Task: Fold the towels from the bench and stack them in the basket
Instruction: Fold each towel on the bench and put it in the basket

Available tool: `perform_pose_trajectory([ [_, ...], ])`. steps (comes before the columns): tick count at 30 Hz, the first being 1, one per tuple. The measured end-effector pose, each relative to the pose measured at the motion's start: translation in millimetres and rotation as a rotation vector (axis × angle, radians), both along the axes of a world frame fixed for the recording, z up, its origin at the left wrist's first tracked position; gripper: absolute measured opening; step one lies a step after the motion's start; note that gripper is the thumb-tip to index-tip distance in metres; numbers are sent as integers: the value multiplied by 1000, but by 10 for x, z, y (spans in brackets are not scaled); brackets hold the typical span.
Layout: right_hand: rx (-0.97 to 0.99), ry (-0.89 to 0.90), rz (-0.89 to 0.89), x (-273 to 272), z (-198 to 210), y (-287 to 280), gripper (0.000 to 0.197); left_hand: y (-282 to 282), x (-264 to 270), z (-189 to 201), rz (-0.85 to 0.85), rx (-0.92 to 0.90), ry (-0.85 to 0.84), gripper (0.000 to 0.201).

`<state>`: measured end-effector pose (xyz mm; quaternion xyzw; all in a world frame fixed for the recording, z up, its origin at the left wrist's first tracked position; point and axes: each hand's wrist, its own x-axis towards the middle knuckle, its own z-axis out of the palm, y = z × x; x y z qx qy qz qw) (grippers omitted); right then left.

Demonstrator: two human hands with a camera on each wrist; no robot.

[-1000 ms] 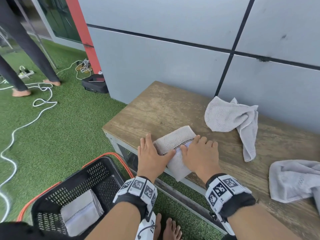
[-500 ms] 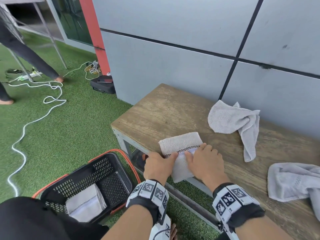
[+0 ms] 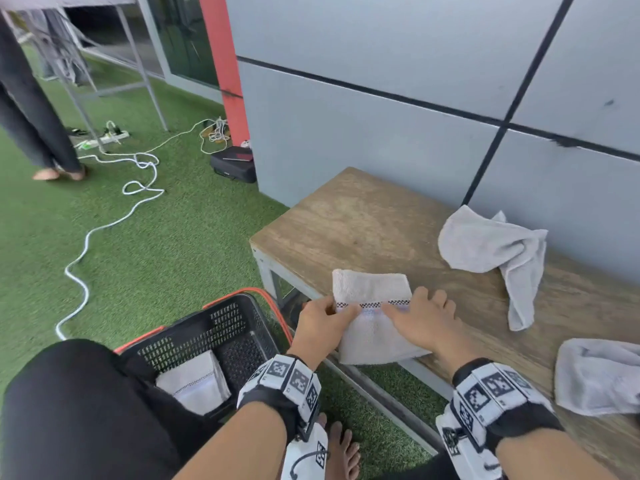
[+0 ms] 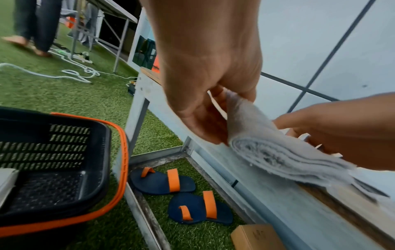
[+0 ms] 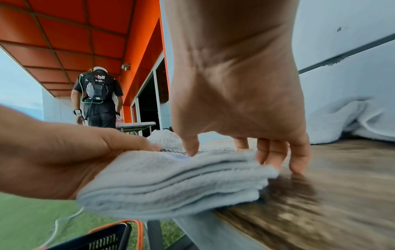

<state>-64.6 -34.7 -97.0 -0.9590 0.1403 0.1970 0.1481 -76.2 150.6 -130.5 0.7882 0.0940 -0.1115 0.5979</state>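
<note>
A folded grey towel [image 3: 372, 289] with a checked stripe lies at the front edge of the wooden bench [image 3: 363, 223], its near half hanging past the edge. My left hand [image 3: 332, 317] grips its left side, thumb on top and fingers underneath [image 4: 203, 128]. My right hand [image 3: 415, 313] presses its thumb [image 5: 190, 147] on the stripe, with straight fingers down beside the right edge, touching the bench. The black basket [image 3: 221, 303] with orange handles stands on the grass at my left, one folded towel [image 3: 194, 386] inside. Two loose towels [image 3: 491, 244] [image 3: 602, 375] lie further right.
Sandals [image 4: 162, 181] and a cardboard box [image 4: 254, 236] sit under the bench. My knee [image 3: 69, 410] is beside the basket. A white cable [image 3: 104, 230] winds over the grass, a black case [image 3: 233, 164] stands by the wall, and another person [image 3: 31, 116] stands at far left.
Both hands lay flat on the folded towel; now my left hand has curled round its left edge. The towel has slid a little further over the bench's front edge.
</note>
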Motion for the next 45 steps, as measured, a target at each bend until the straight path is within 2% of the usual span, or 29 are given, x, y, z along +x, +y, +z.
perform_pose_trajectory([
  [2, 65, -26, 36, 36, 2, 142, 76, 155, -26, 25, 80, -181, 5, 24],
  [4, 124, -43, 80, 84, -50, 321, 68, 318, -22, 134, 174, -316, 47, 21],
  [7, 243, -110, 165, 134, -49, 642, 57, 597, 21, 261, 236, -430, 65, 19],
  [9, 412, -152, 192, 141, 29, 850, 51, 791, 42, 332, 245, -478, 64, 12],
  [12, 681, -53, 118, 198, 107, 1133, 47, 1138, 36, 368, 256, -541, 88, 19],
  [15, 881, 51, 31, 291, 55, 1431, 55, 1487, -16, 318, 264, -617, 127, 35],
  [16, 927, 71, 23, 322, 22, 1543, 52, 1601, -41, 279, 288, -633, 141, 34],
  [18, 973, 82, 38, 345, -28, 1754, 34, 1792, -103, 193, 354, -633, 150, 16],
  [20, 945, 71, 68, 372, -146, 1969, 21, 1978, -136, 27, 467, -572, 184, 15],
  [23, 848, 66, 137, 395, -374, 2239, 28, 2207, -176, -367, 626, -313, 278, 35],
  [25, 797, 74, 200, 389, -536, 2385, 28, 2322, -202, -642, 657, -176, 397, 40],
  [28, 629, 83, 332, 364, -800, 2537, 40, 2426, -203, -1051, 584, -52, 559, 37],
  [30, 512, 122, 364, 392, -1041, 2625, 52, 2457, -140, -1326, 511, 14, 644, 43],
  [34, 369, 169, 389, 516, -1509, 2710, 37, 2428, 95, -1844, 393, 157, 725, 46],
  [36, 319, 177, 417, 600, -1693, 2745, 38, 2402, 222, -2076, 313, 208, 757, 45],
  [41, 259, 206, 498, 741, -2060, 2863, 52, 2430, 380, -2539, 290, 237, 850, 43],
  [45, 264, 219, 565, 812, -2282, 2986, 54, 2536, 462, -2797, 371, 201, 850, 39],
])
